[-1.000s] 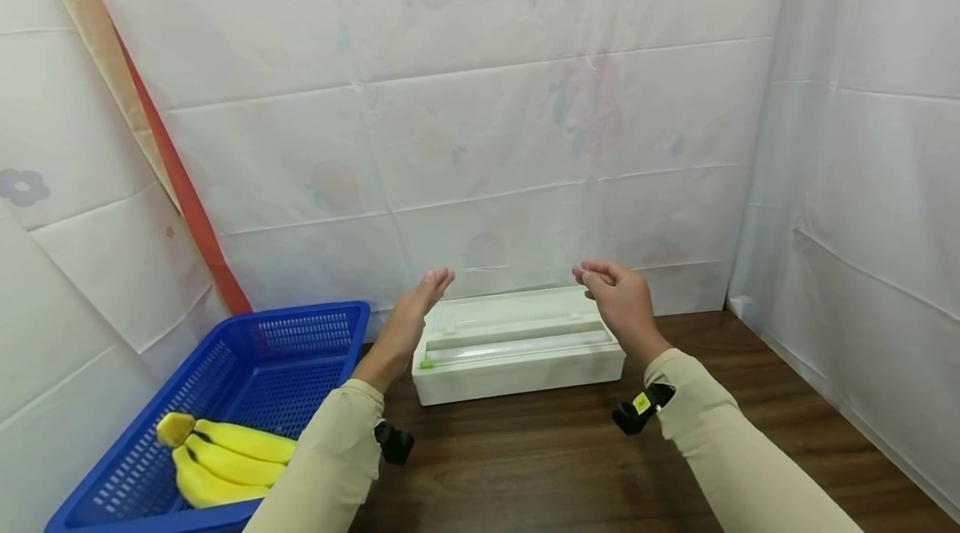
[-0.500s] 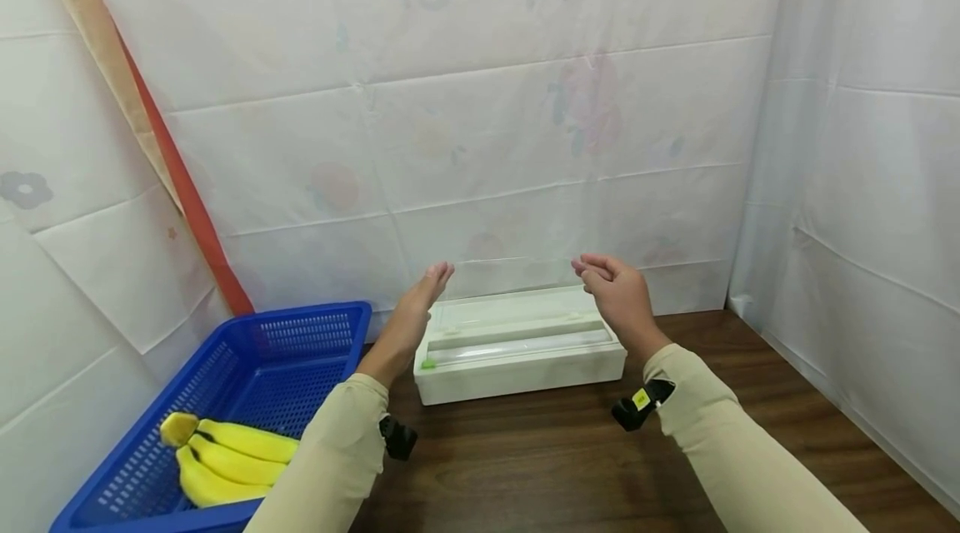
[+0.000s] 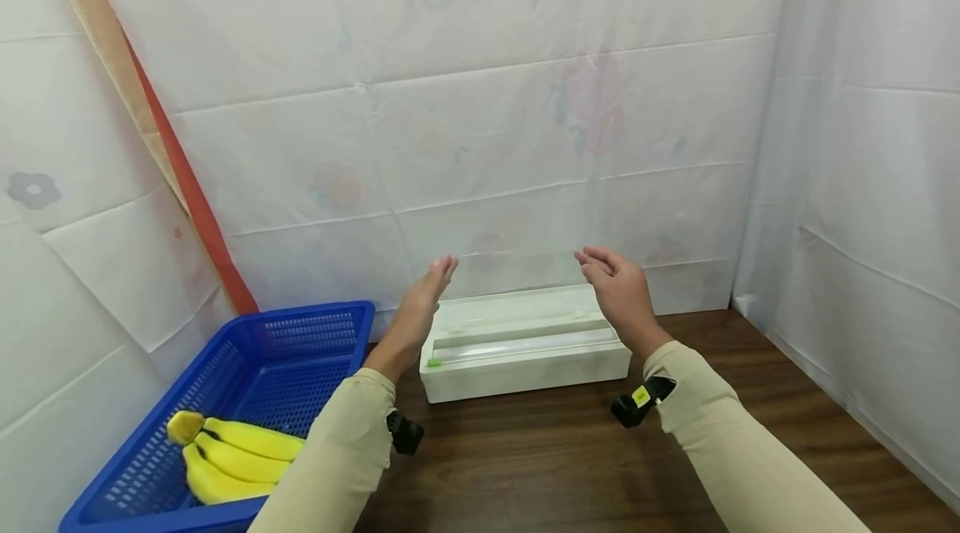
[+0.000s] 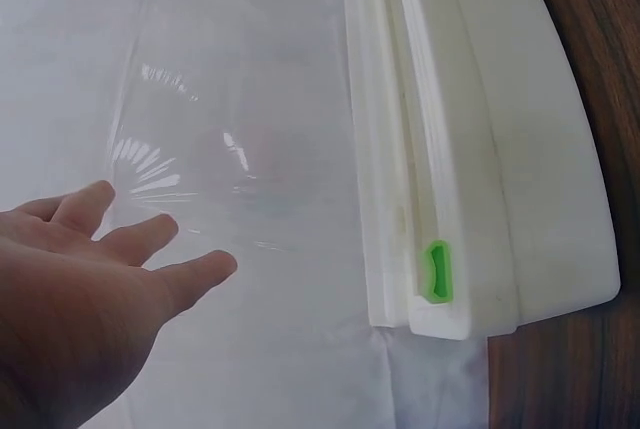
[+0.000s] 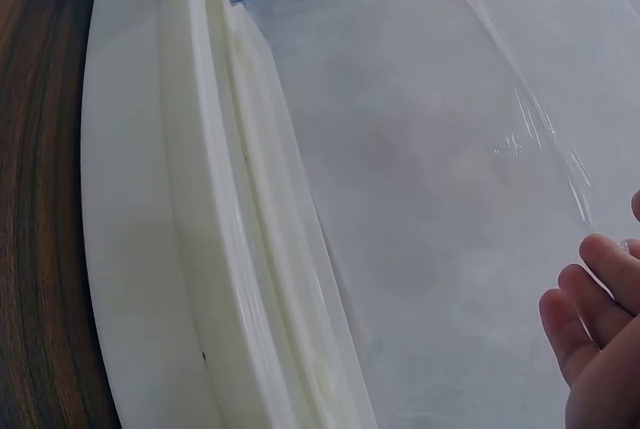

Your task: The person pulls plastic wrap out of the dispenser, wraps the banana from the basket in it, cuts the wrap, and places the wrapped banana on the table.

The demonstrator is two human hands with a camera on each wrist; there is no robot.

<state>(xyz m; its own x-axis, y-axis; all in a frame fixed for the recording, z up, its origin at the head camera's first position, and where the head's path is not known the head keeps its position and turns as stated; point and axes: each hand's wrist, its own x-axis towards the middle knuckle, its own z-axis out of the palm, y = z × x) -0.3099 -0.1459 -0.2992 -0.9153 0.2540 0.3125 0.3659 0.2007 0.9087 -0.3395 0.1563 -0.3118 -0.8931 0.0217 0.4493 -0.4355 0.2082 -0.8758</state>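
Observation:
Clear cling film (image 4: 240, 79) stretches up from a white cling film dispenser (image 3: 528, 379) on the table. A green slide cutter (image 4: 437, 271) sits at the left end of the dispenser's slot, and the film roll (image 3: 525, 346) shows in its trough. My left hand (image 3: 417, 308) pinches the film's upper left corner, the other fingers spread beside the sheet; the thumb's grip is partly hidden. At the opposite corner my right hand (image 3: 624, 296) pinches the film between thumb and index finger. Between the hands, the film's top edge runs taut above the dispenser.
At the left stands a blue plastic basket (image 3: 360, 341) with a bunch of bananas (image 3: 236, 458) in it. Behind the dispenser hangs a pale printed sheet (image 3: 480, 141), and another covers the right side. The tabletop (image 3: 517, 466) is dark wood.
Both hands have risen a little, and the film's top edge has gone up with them. The dispenser stays put on the table.

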